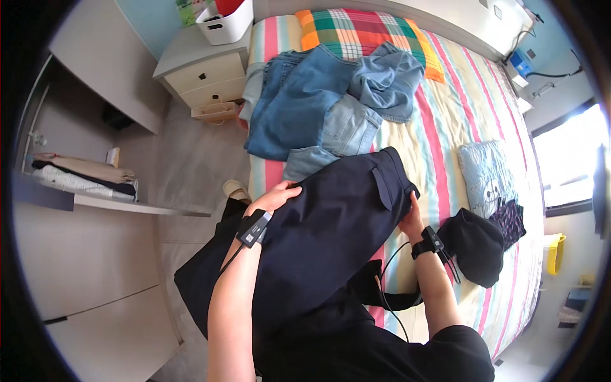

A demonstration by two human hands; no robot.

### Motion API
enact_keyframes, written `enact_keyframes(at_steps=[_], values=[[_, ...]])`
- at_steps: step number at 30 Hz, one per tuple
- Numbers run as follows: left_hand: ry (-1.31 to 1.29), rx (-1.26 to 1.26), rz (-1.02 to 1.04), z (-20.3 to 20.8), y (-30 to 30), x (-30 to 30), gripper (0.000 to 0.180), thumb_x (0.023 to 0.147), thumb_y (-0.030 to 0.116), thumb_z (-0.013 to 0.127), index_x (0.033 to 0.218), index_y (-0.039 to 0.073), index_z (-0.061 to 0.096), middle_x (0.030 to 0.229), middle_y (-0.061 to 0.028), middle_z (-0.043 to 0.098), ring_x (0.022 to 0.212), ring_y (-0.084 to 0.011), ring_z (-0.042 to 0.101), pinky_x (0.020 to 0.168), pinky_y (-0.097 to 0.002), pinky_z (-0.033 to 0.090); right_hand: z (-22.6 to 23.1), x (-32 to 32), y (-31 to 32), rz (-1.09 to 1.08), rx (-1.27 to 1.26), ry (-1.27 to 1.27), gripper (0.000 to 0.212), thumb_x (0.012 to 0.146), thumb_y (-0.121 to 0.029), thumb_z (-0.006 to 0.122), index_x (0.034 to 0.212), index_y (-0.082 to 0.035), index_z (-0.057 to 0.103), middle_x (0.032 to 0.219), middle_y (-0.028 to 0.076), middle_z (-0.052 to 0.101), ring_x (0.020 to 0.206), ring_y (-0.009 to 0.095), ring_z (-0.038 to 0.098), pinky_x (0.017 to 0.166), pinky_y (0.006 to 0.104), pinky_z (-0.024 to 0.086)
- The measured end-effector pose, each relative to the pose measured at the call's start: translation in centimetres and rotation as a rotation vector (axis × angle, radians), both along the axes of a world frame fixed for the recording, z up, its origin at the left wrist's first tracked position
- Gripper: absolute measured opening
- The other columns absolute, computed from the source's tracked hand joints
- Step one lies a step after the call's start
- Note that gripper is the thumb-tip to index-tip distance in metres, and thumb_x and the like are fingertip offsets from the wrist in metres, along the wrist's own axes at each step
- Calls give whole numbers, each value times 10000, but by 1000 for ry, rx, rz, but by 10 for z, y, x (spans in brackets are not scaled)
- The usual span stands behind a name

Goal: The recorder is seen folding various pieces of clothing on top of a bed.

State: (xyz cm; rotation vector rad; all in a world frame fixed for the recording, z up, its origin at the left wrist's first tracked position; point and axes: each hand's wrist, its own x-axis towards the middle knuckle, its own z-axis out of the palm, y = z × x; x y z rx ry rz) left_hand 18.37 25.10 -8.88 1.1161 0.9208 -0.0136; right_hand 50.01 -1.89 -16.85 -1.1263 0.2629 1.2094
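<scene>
Dark navy trousers (pixel 324 223) stretch between my hands, over the near edge of the bed and across my lap. Their waistband and a pocket flap show at the far right end. My left hand (pixel 275 198) grips the left edge of the cloth, thumb on top. At the waistband's right corner, my right hand (pixel 412 219) pinches the fabric; part of its fingers is hidden under the cloth. Just beyond the trousers lies a pile of blue jeans (pixel 299 102), with a lighter denim piece (pixel 388 76) beside it.
A striped bed (pixel 439 127) carries a plaid pillow (pixel 363 32), a folded light-blue cloth (pixel 487 175) and a black garment (pixel 474 245). Left stand a nightstand (pixel 210 73) with a white bin (pixel 226 25) and an open wardrobe shelf (pixel 146 205) holding folded clothes. Cables hang from both wrists.
</scene>
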Motion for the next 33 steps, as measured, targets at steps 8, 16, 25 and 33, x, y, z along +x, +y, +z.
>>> enact_keyframes(at_steps=[8, 16, 25, 33], values=[[-215, 221, 251, 4, 1, -3, 320, 821, -29, 552, 1131, 50, 541, 1174, -47, 523, 1082, -151, 487, 970, -269, 336, 5, -3, 13, 28, -8, -31, 568, 796, -501, 618, 1138, -50, 563, 1122, 97, 613, 1019, 253, 588, 936, 378, 440], [10, 182, 204, 20, 17, -35, 339, 847, 143, 632, 1143, 17, 525, 1092, -76, 575, 1028, -128, 516, 888, -272, 395, -30, 23, -1, -15, -109, 44, 555, 799, -483, 623, 1143, -52, 558, 1103, 88, 623, 1023, 256, 587, 934, 379, 440], [248, 263, -111, 5, 18, -80, 365, 785, 350, 711, 824, -4, 631, 763, -2, 594, 691, -75, 495, 629, -271, 411, -12, 4, 10, 37, -35, 15, 559, 898, -445, 484, 1302, -62, 426, 1315, 85, 481, 1186, 274, 466, 1026, 398, 332], [44, 288, -54, 10, 17, -114, 348, 793, 365, 696, 825, 24, 629, 736, 11, 573, 679, -88, 506, 631, -263, 404, -20, 11, 10, 37, -29, -37, 564, 849, -484, 551, 1235, -76, 503, 1206, 92, 570, 1106, 261, 538, 987, 391, 397]])
